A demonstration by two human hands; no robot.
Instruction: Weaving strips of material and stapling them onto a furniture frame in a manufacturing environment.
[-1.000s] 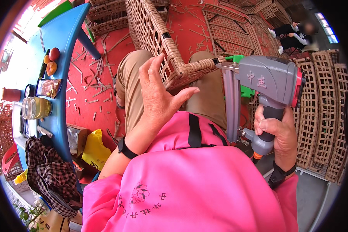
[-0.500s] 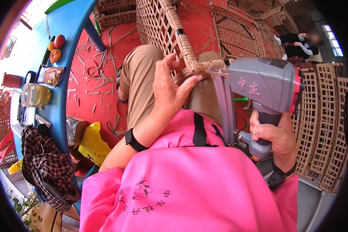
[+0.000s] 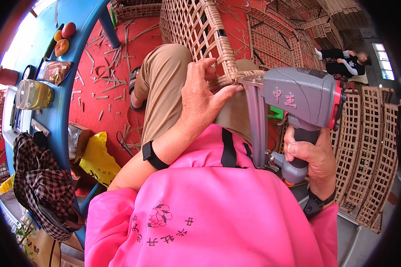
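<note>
A woven rattan basket (image 3: 187, 26) with a thick wrapped rim stands tilted before my knees. Around its near corner, my left hand (image 3: 198, 95) has its thumb in front and its fingers bent behind the rim; the fingertips are partly hidden by the weave. My right hand (image 3: 314, 155) is wrapped around the handle of a grey air nail gun (image 3: 298, 89) with a red rear cap. The gun's nose lies at the basket's corner, close to my left thumb, and its long magazine points down toward my lap. Whether the nose touches the rattan, I cannot tell.
On the left, a blue table (image 3: 84, 26) bears fruit, a jar (image 3: 33, 95) and a checked cloth (image 3: 42, 182). A yellow bag (image 3: 100, 158) stands beneath. Rattan scraps litter the red floor (image 3: 89, 107). Woven panels (image 3: 365, 147) stack up at right; a person (image 3: 349, 62) sits beyond.
The view has shifted slightly, with the table sliding left. Both hands keep their grips, and the nail gun's nose stays at the basket's corner.
</note>
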